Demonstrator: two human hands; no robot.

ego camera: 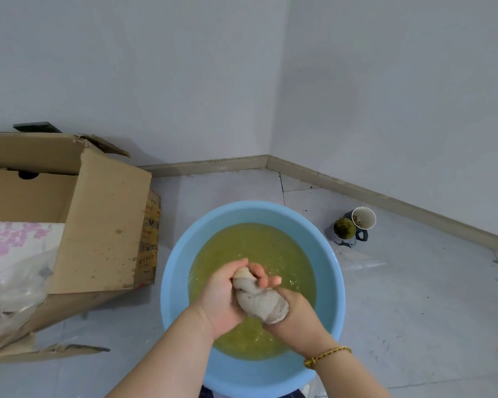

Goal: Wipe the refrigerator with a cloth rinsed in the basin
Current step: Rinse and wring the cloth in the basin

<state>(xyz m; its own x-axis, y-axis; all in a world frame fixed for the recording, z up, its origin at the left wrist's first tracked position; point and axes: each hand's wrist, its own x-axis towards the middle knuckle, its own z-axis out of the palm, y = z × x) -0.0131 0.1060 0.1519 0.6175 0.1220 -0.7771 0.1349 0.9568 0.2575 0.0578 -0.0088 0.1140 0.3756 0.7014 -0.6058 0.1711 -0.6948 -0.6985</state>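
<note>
A light blue round basin point(173, 271) stands on the floor in front of me, filled with cloudy yellow-green water. Above the water I hold a wet grey cloth point(260, 301), twisted into a thick roll. My left hand point(223, 297) grips its upper left end. My right hand point(295, 310) is wrapped around its lower right end, with a beaded bracelet on that wrist. The refrigerator is not in view.
A big open cardboard box point(98, 225) with plastic-wrapped contents sits on the floor left of the basin, almost touching it. Two cups point(354, 225) with residue stand right of the basin near the baseboard. White walls meet in a corner behind.
</note>
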